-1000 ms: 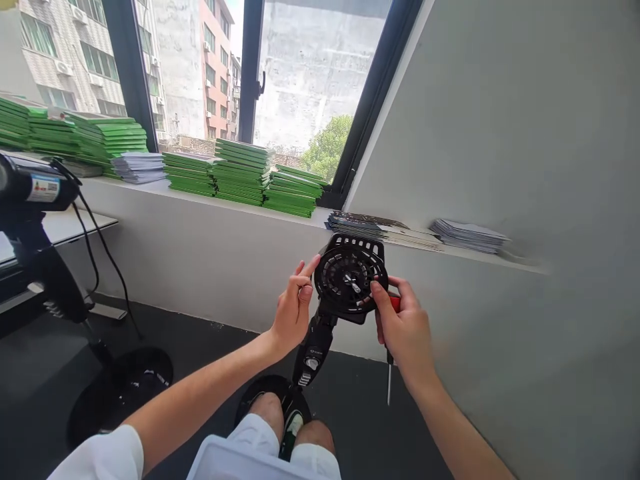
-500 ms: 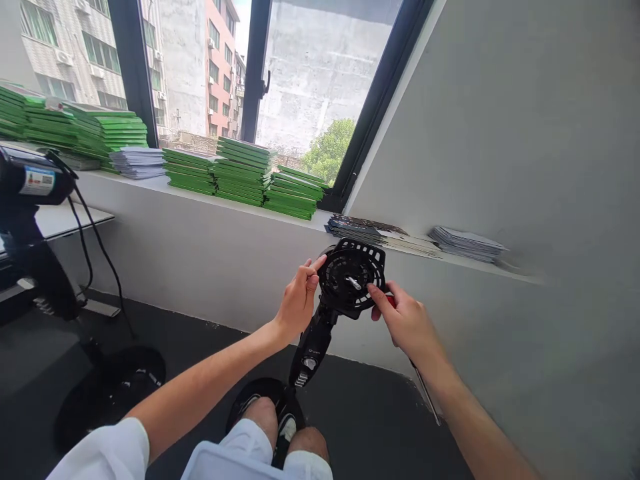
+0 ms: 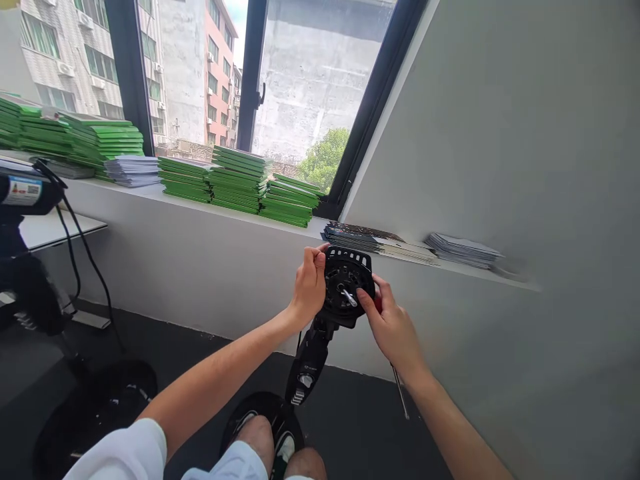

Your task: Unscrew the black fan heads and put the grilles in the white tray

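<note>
The left hand (image 3: 309, 287) has curled its fingers against the fan head's (image 3: 341, 275) edge, the right hand's (image 3: 393, 327) gripping a screwdriver (image 3: 399, 391).

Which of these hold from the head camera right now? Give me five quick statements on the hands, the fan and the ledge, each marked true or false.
1. The left hand and the right hand are both at the black fan head. True.
2. The left hand holds the screwdriver. False: it is in the right hand.
3. Green stacks stand on the ledge. True.
4. The silver spindle is covered over. False: it sticks out in plain view from the fan head.
5. A second black appliance stands at the left of the view. True.
</note>
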A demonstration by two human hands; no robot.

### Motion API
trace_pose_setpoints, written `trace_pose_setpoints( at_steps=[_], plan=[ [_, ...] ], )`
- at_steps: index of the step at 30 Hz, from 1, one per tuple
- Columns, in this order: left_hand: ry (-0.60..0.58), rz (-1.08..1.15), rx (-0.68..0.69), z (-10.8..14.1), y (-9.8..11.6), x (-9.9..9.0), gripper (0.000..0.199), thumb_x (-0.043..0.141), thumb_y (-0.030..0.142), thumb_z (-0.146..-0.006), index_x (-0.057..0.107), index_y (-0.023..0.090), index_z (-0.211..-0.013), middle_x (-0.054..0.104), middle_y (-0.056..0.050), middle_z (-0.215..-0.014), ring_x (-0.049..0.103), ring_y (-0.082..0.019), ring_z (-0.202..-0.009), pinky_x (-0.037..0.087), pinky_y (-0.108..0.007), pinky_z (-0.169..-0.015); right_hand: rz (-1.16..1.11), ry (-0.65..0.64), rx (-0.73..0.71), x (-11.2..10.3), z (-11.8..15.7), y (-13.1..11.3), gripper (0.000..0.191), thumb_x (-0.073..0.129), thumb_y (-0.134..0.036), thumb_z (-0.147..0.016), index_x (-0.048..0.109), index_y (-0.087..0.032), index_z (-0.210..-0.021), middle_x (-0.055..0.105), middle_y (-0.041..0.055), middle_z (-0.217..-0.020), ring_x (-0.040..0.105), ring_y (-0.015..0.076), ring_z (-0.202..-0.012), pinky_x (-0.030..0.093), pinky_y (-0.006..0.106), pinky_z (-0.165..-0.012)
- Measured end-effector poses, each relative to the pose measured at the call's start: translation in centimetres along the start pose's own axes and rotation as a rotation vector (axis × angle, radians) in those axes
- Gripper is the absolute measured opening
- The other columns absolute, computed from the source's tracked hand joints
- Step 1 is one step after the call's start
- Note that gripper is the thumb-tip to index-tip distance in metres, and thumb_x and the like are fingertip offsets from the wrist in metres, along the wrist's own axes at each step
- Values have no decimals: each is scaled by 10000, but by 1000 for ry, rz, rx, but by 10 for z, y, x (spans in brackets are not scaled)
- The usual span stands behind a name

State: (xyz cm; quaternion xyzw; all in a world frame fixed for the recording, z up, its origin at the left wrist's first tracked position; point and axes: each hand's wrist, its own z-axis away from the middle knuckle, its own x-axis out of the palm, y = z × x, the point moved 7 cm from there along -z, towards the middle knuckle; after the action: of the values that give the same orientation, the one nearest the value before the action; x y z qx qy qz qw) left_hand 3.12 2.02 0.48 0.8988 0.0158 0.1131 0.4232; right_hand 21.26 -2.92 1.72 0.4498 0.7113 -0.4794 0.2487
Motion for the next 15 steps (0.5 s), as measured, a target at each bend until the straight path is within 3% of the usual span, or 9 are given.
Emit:
trace_pose_setpoints(
  at_steps=[2, 4, 11, 15],
  plan=[
    [3, -35, -28, -3, -5, 6, 296, 309, 471, -1095, 436, 241, -957, 675, -2, -902, 599, -137, -743, 436, -263, -701, -101, 3, -16, 1, 1, 1, 718, 339, -771, -944, 509, -260, -1419, 677, 16, -797, 605, 224, -668, 409, 306, -635],
    [0, -82, -31, -3, -11, 8, 310, 311, 497, -1090, 419, 246, -943, 536, 62, -707, 480, -123, -605, 361, -247, -617, -191, 12, -12, 2, 2, 5, 728, 381, -780, -935, 552, -250, -1403, 630, -5, -705, 544, 198, -575, 389, 297, -593],
    [-48, -144, 30, -11, -14, 9, 267, 294, 453, -1098, 388, 250, -952, 468, 77, -691, 418, -114, -605, 313, -237, -617, -254, 77, 3, 3, -3, 13, 737, 459, -785, -907, 617, -237, -1375, 651, 0, -736, 465, 144, -504, 383, 285, -556],
    [-71, -172, 42, -15, -9, 10, 286, 284, 477, -1097, 378, 254, -945, 425, 81, -668, 383, -114, -585, 294, -242, -607, -303, 79, -19, 5, -1, 12, 677, 392, -735, -975, 609, -249, -1394, 467, -61, -549, 414, 139, -463, 371, 268, -527]
  ],
)
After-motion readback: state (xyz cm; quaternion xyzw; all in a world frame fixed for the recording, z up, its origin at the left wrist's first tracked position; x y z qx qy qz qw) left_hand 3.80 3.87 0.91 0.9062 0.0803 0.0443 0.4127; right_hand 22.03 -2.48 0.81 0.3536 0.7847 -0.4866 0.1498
